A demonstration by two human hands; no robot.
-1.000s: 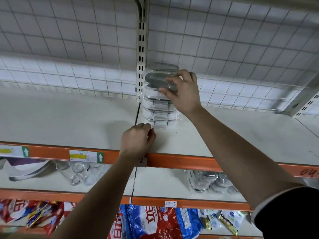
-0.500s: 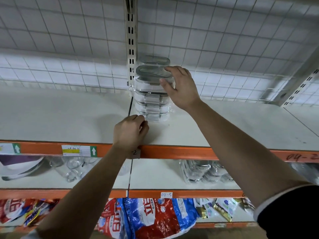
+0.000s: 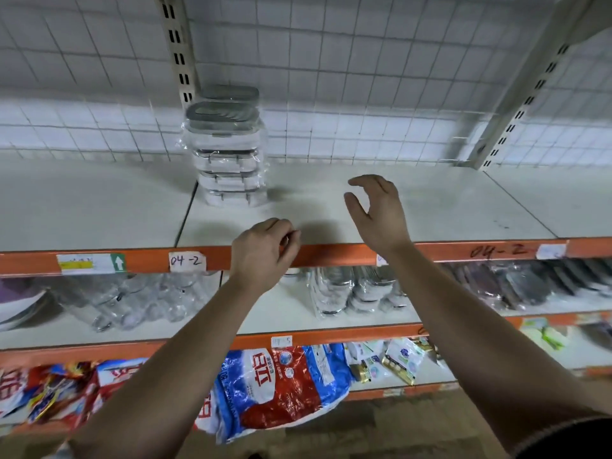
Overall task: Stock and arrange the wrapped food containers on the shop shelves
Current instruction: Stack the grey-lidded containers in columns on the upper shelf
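Right hand (image 3: pixel 377 213) off the container stack (image 3: pixel 228 150) — drawn back, fingers loose; left hand (image 3: pixel 261 250) back at the shelf edge (image 3: pixel 334 253)

The top shelf (image 3: pixel 430 207) shows bare board to either side of the stack of wrapped containers (image 3: pixel 228 160), which stands at the back beside the slotted upright (image 3: pixel 178 51). A wire mesh (image 3: pixel 364 77) closes the rear; a slanted bracket (image 3: pixel 523 97) crosses the right rear corner. The front stands open above the orange rail (image 3: pixel 331 253).
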